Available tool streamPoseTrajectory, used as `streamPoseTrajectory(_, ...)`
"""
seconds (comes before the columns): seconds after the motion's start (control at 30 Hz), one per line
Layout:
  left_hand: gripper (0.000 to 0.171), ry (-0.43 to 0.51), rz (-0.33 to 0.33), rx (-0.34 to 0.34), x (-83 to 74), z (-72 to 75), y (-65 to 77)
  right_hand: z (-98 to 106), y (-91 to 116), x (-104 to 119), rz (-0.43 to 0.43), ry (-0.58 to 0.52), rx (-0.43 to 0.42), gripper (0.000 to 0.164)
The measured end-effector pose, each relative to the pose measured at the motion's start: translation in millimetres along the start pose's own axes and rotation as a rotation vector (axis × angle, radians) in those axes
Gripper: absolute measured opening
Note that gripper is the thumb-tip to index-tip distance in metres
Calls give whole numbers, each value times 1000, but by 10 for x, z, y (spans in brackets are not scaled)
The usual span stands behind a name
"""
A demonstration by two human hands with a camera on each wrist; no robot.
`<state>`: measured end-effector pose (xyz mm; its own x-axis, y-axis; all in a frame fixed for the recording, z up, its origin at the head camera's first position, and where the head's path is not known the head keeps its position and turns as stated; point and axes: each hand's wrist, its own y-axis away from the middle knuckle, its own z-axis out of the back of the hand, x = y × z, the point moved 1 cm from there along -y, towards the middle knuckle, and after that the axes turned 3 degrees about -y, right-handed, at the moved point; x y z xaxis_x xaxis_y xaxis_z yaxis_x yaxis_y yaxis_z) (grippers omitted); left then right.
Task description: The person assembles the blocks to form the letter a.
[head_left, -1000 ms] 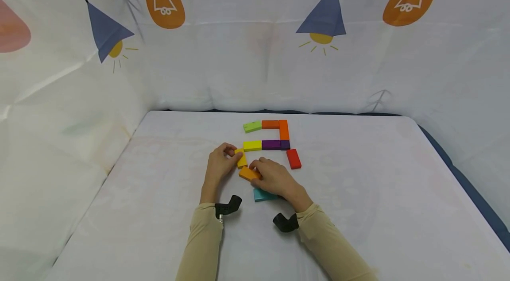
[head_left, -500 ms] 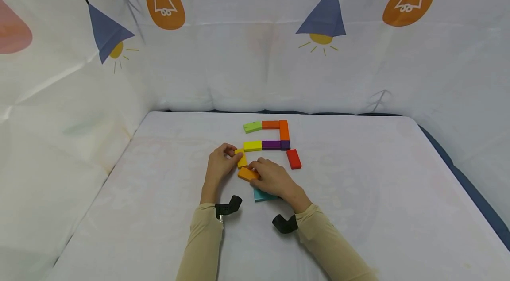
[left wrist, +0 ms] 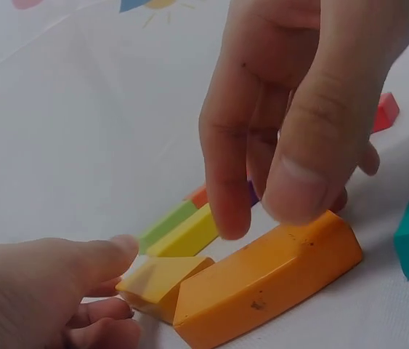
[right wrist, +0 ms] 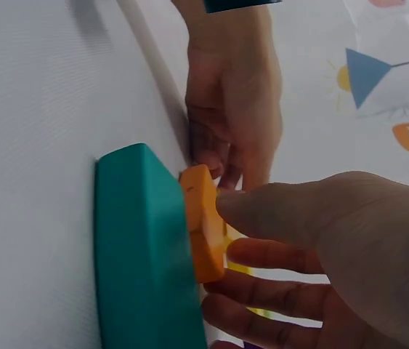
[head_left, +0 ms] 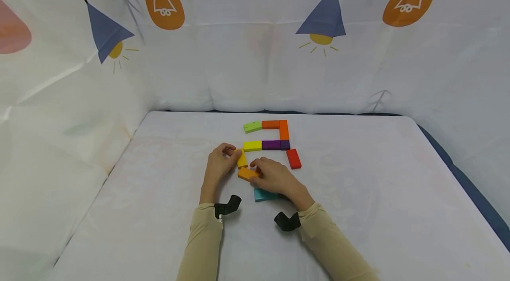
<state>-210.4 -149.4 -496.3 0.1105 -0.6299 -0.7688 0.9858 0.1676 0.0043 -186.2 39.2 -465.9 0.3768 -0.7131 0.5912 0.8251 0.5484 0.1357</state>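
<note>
An amber-yellow block point(head_left: 242, 160) lies at the left end of a line of coloured blocks. My left hand point(head_left: 220, 163) holds it, thumb at its far end and curled fingers along its side. An orange block point(left wrist: 269, 283) meets its near end at an angle. My right hand point(head_left: 275, 177) hovers right over the orange block, index finger raised off it and thumb close to its edge. In the right wrist view the thumb point(right wrist: 262, 211) overlaps the orange block, with the fingers spread apart. A teal block point(right wrist: 142, 247) lies beneath the right hand, partly hidden in the head view.
Beyond my hands a bright yellow block point(head_left: 253, 146), a purple one point(head_left: 271, 145) and a dark purple one point(head_left: 284, 145) form a row. Farther back lie a lime-green block point(head_left: 253, 127) and two red-orange blocks point(head_left: 284, 130). A red block point(head_left: 294, 159) is at the right.
The orange block has shifted slightly left against the amber-yellow block. My right index finger has lifted off it. My left hand stays nearly in place.
</note>
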Motion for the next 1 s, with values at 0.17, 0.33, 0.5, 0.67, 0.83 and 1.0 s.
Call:
streamPoseTrajectory(0.17,38,13,44,25,7,6,2,53,37,-31,-37,-71,15,42)
streamPoseTrajectory(0.33,42,11,29,39,26,20,-26,103,112,-66,-21,-90,16,34)
streamPoseTrajectory(0.5,39,6,-75,14,19,107,-58,126,198,-120,17,-73,33,29)
streamPoseTrajectory(0.67,38,-8,-166,152,-54,227,-16,142,299,-205,35,-46,70,33)
streamPoseTrajectory(0.83,37,-19,-246,381,-166,312,78,163,368,-241,112,-30,147,35)
streamPoseTrajectory(1.0,33,-59,-325,531,-242,301,138,142,380,-229,156,-5,200,33)
